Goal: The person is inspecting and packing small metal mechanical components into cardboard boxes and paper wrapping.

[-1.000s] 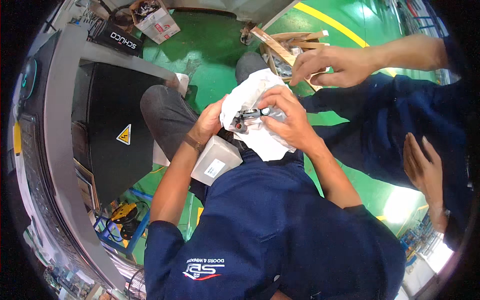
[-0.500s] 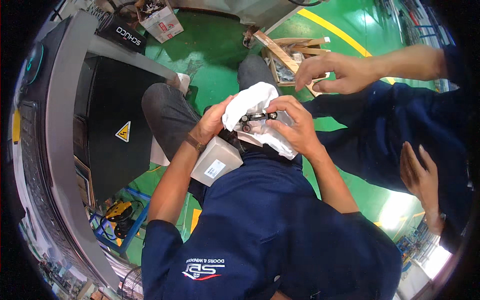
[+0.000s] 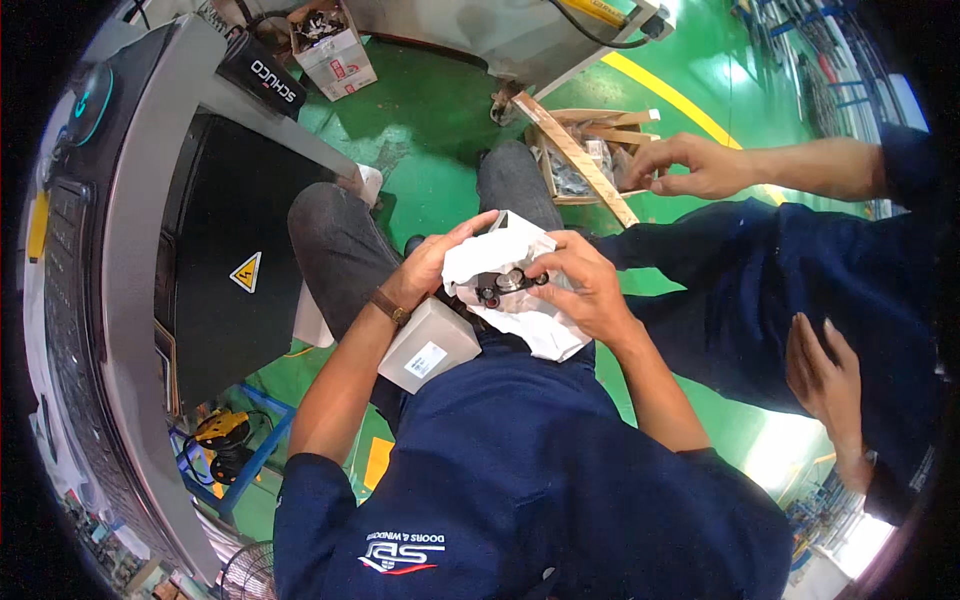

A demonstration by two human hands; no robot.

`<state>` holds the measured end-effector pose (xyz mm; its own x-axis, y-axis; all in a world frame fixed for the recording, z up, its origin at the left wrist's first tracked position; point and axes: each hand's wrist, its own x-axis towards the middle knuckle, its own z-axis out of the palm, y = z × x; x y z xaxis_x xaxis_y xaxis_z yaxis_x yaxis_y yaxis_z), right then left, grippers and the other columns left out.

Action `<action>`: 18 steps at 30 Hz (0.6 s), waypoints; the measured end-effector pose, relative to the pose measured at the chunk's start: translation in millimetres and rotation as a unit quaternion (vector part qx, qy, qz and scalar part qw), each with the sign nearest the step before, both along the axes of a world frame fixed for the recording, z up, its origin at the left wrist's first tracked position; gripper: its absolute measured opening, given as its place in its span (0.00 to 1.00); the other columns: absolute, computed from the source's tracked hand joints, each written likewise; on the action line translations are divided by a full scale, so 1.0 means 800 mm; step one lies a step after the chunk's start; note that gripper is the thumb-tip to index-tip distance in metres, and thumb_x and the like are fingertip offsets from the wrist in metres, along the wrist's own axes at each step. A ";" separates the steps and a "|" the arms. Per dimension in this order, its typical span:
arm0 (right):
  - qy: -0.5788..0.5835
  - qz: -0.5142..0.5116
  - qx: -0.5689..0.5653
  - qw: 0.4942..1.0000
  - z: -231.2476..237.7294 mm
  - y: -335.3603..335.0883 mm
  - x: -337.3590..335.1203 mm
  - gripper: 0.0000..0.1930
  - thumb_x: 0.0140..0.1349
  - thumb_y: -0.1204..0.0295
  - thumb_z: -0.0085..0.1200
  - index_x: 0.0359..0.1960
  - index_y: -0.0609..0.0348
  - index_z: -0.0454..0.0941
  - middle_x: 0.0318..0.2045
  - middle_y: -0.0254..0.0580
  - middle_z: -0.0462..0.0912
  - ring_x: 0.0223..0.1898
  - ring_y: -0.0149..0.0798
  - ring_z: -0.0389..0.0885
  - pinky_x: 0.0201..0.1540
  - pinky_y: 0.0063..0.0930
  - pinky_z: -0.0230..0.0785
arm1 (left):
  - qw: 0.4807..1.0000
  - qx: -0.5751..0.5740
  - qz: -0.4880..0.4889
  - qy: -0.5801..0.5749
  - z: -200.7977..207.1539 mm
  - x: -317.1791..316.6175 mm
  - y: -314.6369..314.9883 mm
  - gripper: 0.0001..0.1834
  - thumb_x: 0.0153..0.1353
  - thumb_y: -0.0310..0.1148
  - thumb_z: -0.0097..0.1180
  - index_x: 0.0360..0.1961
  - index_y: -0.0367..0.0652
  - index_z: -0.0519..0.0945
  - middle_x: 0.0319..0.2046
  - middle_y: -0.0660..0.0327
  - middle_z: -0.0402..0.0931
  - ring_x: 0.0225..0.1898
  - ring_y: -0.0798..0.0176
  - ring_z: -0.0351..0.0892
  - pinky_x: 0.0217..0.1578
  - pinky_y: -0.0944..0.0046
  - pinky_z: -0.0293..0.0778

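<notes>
White wrapping paper (image 3: 545,328) lies unfolded over my lap, creased and partly curled up. My left hand (image 3: 428,262) holds its left side, fingers closed on the edge. On the paper sits a small black metal fitting with round, roller-like parts (image 3: 510,281). The thumb and fingers of my right hand (image 3: 592,290) pinch the fitting's right end. A closed grey cardboard box (image 3: 430,347) with a white label rests on my lap beside my left wrist. The fitting's underside is hidden by the paper.
At the right stands a co-worker, one hand (image 3: 695,165) reaching toward my work and the other (image 3: 828,385) hanging low. A wooden crate (image 3: 575,190) with bagged parts is on the green floor ahead. A black cabinet (image 3: 225,330) and grey bench frame (image 3: 130,200) flank my left.
The paper has opened out flatter and lower around the fitting. The fitting has tilted, showing more of its round parts. The co-worker's raised hand has shifted slightly.
</notes>
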<state>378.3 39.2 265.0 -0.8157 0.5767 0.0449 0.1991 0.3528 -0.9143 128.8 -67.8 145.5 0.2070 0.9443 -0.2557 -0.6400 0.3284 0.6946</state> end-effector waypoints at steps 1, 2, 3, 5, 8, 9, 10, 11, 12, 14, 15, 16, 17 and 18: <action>0.003 -0.003 -0.004 1.000 -0.001 0.001 0.003 0.13 0.53 0.79 0.72 0.41 0.60 0.88 0.53 0.47 0.83 0.56 0.46 0.82 0.59 0.35 0.73 | 1.000 0.002 -0.008 0.008 -0.001 -0.001 0.000 0.37 0.84 0.53 0.39 0.83 0.40 0.56 0.72 0.54 0.72 0.70 0.60 0.74 0.70 0.58 0.69; 0.003 -0.001 -0.002 1.000 -0.001 0.002 0.007 0.13 0.53 0.79 0.72 0.41 0.60 0.88 0.53 0.47 0.83 0.56 0.46 0.82 0.59 0.35 0.73 | 1.000 0.004 -0.017 0.016 -0.002 -0.002 0.000 0.37 0.84 0.53 0.39 0.83 0.40 0.56 0.71 0.54 0.73 0.69 0.60 0.75 0.70 0.59 0.70; 0.005 0.003 0.005 1.000 0.000 0.002 0.011 0.13 0.53 0.81 0.69 0.42 0.60 0.87 0.54 0.47 0.82 0.56 0.46 0.82 0.59 0.35 0.73 | 1.000 0.000 -0.013 0.022 -0.003 0.000 0.001 0.36 0.84 0.52 0.39 0.83 0.41 0.57 0.70 0.54 0.74 0.68 0.60 0.76 0.68 0.59 0.71; 0.007 0.006 0.011 1.000 -0.002 0.003 0.013 0.14 0.53 0.84 0.67 0.43 0.59 0.87 0.55 0.46 0.80 0.56 0.46 0.82 0.59 0.35 0.73 | 1.000 -0.012 -0.011 0.024 0.007 0.003 0.004 0.36 0.84 0.52 0.39 0.83 0.41 0.57 0.70 0.54 0.74 0.67 0.60 0.76 0.68 0.59 0.71; 0.016 0.004 0.009 1.000 -0.003 0.004 0.011 0.14 0.53 0.84 0.67 0.41 0.60 0.88 0.56 0.47 0.79 0.57 0.45 0.82 0.59 0.35 0.73 | 0.999 -0.021 -0.006 0.026 0.008 0.004 0.004 0.35 0.84 0.52 0.39 0.82 0.41 0.59 0.70 0.54 0.74 0.67 0.60 0.76 0.68 0.59 0.71; 0.020 0.001 0.009 1.000 -0.005 0.005 0.012 0.14 0.52 0.84 0.67 0.42 0.60 0.88 0.56 0.47 0.80 0.57 0.45 0.82 0.59 0.35 0.73 | 0.999 -0.018 -0.003 0.027 0.006 0.003 0.003 0.36 0.84 0.52 0.39 0.82 0.41 0.59 0.70 0.53 0.74 0.68 0.60 0.76 0.68 0.59 0.71; 0.023 -0.002 0.009 1.000 -0.009 0.005 0.014 0.14 0.52 0.84 0.68 0.42 0.61 0.88 0.56 0.47 0.80 0.57 0.45 0.82 0.59 0.34 0.73 | 0.999 -0.018 -0.003 0.026 0.008 0.004 0.004 0.36 0.84 0.52 0.39 0.82 0.41 0.59 0.70 0.53 0.74 0.68 0.60 0.76 0.68 0.59 0.71; 0.023 -0.002 0.009 1.000 -0.012 0.005 0.015 0.14 0.52 0.84 0.68 0.42 0.61 0.88 0.56 0.47 0.80 0.57 0.45 0.82 0.59 0.34 0.73 | 1.000 -0.016 -0.002 0.022 0.010 0.005 0.003 0.36 0.84 0.52 0.40 0.82 0.41 0.59 0.70 0.53 0.74 0.68 0.60 0.76 0.68 0.59 0.71; 0.029 -0.010 0.003 1.000 -0.015 0.005 0.015 0.14 0.52 0.84 0.68 0.42 0.61 0.88 0.56 0.48 0.80 0.57 0.45 0.82 0.59 0.34 0.73 | 1.000 -0.013 -0.002 0.018 0.012 0.005 0.004 0.36 0.84 0.53 0.40 0.82 0.40 0.59 0.70 0.53 0.74 0.68 0.59 0.76 0.68 0.58 0.71; 0.033 -0.016 -0.004 0.999 -0.016 0.003 0.016 0.15 0.52 0.83 0.69 0.42 0.61 0.88 0.56 0.48 0.80 0.56 0.45 0.82 0.59 0.34 0.73 | 1.000 -0.020 -0.004 0.016 0.015 0.004 0.003 0.36 0.84 0.53 0.40 0.82 0.40 0.59 0.70 0.53 0.74 0.68 0.59 0.75 0.69 0.58 0.71; 0.031 -0.028 -0.018 0.999 -0.016 0.002 0.016 0.14 0.52 0.83 0.69 0.42 0.60 0.88 0.55 0.49 0.81 0.56 0.45 0.83 0.59 0.34 0.73 | 1.000 -0.025 -0.008 0.016 0.017 0.004 0.003 0.36 0.84 0.53 0.41 0.82 0.40 0.59 0.70 0.52 0.73 0.68 0.59 0.75 0.69 0.58 0.71; 0.030 -0.040 -0.031 0.998 -0.015 0.002 0.015 0.14 0.52 0.82 0.70 0.42 0.60 0.88 0.54 0.49 0.82 0.55 0.44 0.83 0.58 0.34 0.74 | 1.000 -0.026 -0.008 0.016 0.017 0.004 0.004 0.36 0.84 0.53 0.41 0.82 0.40 0.59 0.70 0.52 0.73 0.68 0.59 0.75 0.69 0.58 0.71; 0.030 -0.040 -0.031 0.998 -0.018 0.002 0.015 0.14 0.52 0.82 0.70 0.42 0.60 0.88 0.54 0.49 0.82 0.55 0.44 0.83 0.58 0.34 0.74 | 0.999 -0.032 -0.008 0.006 0.018 0.005 0.005 0.36 0.84 0.53 0.40 0.82 0.40 0.59 0.71 0.52 0.73 0.68 0.59 0.75 0.69 0.58 0.71; 0.023 -0.047 -0.033 0.998 -0.022 0.001 0.016 0.14 0.52 0.81 0.71 0.42 0.60 0.88 0.52 0.48 0.83 0.54 0.43 0.83 0.57 0.33 0.74 | 0.999 -0.039 -0.009 -0.004 0.018 0.006 0.006 0.37 0.84 0.53 0.40 0.82 0.40 0.59 0.71 0.52 0.73 0.69 0.59 0.75 0.69 0.58 0.70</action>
<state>390.8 40.1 247.1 -0.7559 0.6534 0.0397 0.1864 0.2730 -0.9438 133.4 -63.4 160.1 0.2261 0.9177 -0.3266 -0.6386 0.3928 0.6617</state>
